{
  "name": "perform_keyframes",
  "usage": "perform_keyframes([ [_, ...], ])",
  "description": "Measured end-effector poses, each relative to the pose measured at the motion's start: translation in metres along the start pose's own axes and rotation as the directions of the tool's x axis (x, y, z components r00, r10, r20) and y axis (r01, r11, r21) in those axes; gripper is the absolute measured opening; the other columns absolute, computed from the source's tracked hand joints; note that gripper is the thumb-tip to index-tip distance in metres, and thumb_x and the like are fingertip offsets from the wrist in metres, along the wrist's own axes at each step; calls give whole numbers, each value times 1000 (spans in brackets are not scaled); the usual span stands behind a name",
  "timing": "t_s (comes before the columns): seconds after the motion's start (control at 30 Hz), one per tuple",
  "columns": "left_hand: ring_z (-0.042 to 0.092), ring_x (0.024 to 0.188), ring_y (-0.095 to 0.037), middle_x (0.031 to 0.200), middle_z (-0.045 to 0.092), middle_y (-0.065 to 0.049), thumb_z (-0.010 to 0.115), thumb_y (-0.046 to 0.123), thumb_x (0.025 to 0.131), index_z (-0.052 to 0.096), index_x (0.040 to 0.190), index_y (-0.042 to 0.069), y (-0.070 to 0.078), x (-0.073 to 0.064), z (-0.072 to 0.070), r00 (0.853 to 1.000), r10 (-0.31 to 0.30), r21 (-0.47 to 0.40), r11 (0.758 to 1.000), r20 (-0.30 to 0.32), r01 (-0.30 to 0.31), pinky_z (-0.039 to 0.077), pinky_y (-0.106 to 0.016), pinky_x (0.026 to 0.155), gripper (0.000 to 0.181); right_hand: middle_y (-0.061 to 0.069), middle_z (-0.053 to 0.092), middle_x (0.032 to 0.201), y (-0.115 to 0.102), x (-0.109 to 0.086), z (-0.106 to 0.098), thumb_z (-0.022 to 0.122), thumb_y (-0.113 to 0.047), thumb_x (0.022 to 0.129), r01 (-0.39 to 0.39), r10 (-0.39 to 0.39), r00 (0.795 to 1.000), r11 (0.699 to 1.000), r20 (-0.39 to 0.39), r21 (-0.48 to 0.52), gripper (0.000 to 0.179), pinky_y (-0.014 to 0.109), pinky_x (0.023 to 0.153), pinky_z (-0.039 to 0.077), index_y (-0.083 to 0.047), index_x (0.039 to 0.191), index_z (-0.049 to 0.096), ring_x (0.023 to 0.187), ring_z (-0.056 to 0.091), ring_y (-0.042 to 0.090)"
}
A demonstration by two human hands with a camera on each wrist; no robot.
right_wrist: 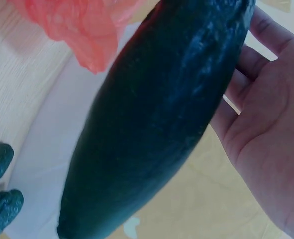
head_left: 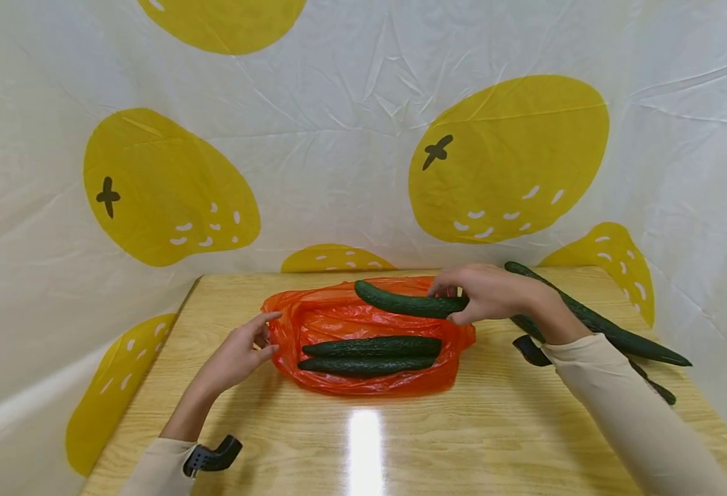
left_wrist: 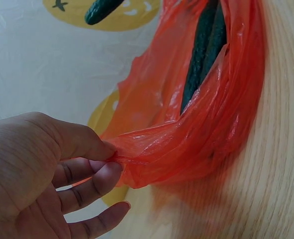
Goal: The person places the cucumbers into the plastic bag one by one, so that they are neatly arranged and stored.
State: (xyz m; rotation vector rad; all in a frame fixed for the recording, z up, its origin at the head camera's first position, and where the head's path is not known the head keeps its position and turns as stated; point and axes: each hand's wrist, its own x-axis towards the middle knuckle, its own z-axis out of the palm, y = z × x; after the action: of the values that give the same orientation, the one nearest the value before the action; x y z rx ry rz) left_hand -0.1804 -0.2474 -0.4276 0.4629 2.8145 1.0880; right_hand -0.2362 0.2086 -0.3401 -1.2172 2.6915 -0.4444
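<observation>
A red plastic bag (head_left: pixel 363 387) lies spread open on the table, with two dark green cucumbers (head_left: pixel 372 346) side by side inside it. My left hand (head_left: pixel 239 353) pinches the bag's left edge between thumb and fingers, as the left wrist view shows up close. Over the bag's back right part, my right hand (head_left: pixel 490 293) grips a third cucumber (head_left: pixel 400 303) by its right end. That cucumber points left, roughly level, and fills much of the right wrist view, where the fingers (right_wrist: pixel 249 64) lie along its side.
More cucumbers (head_left: pixel 623 337) lie on the right side of the wooden table (head_left: pixel 462 441), partly hidden behind my right forearm. A white curtain (head_left: pixel 338 172) printed with yellow fruit hangs behind and along both sides of the table.
</observation>
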Motion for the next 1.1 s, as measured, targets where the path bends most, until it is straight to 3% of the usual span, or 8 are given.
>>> perform_keyframes([
  [0.47,60,84,-18,89,61,-3,68,-2,92,45,150,1,1,-1,1,1000,5,1,1000,-1,-5,53,-27,68,63,-12,62,104,-17,30,10,74,-22,84,71,-73,996,996,49,47,39,36,81,49,-24,123,68,91,56,11],
  [1.1,59,84,-19,90,60,-3,68,-2,92,44,150,1,1,1,2,1000,-2,-6,1000,11,2,53,-27,67,63,-8,64,114,-36,62,20,72,-29,91,121,-125,987,992,106,40,42,36,89,51,-20,131,65,100,59,12],
])
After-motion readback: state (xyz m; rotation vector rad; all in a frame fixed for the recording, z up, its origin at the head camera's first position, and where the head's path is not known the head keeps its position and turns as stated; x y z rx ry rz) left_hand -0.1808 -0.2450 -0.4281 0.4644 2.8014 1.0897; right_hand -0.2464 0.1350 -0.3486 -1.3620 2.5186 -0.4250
